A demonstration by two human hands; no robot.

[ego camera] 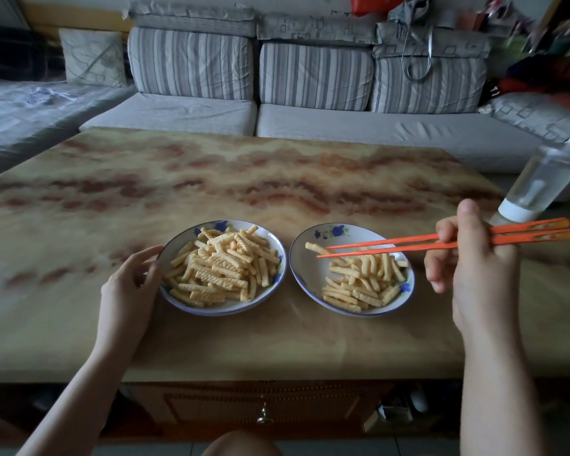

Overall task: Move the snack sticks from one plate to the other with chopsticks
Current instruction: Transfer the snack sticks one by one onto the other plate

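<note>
Nearest: a bare knee (pixel 241 444) and the table's drawer knob (pixel 265 419) below the edge. Left hand (pixel 130 278) has thumb and curled fingers on the near-left rim of the left plate (pixel 224 311), probably to stop it sliding. Right hand (pixel 468 258) is closed round the orange chopsticks (pixel 408 244), gripped far back for reach. The tips are slightly apart and carry nothing, hovering over the far-left part of the right plate (pixel 301 258), just by a lone stick (pixel 313 247). Snack sticks (pixel 221 268) are heaped on the left plate, with a smaller pile (pixel 362 284) on the right one; transfer direction can't be told. The plates sit close together, so the carry is short. A clear bottle (pixel 540 182) stands behind the right hand, an elbow risk. Beyond is bare marbled table (pixel 211 179), then a striped sofa (pixel 316 77).
</note>
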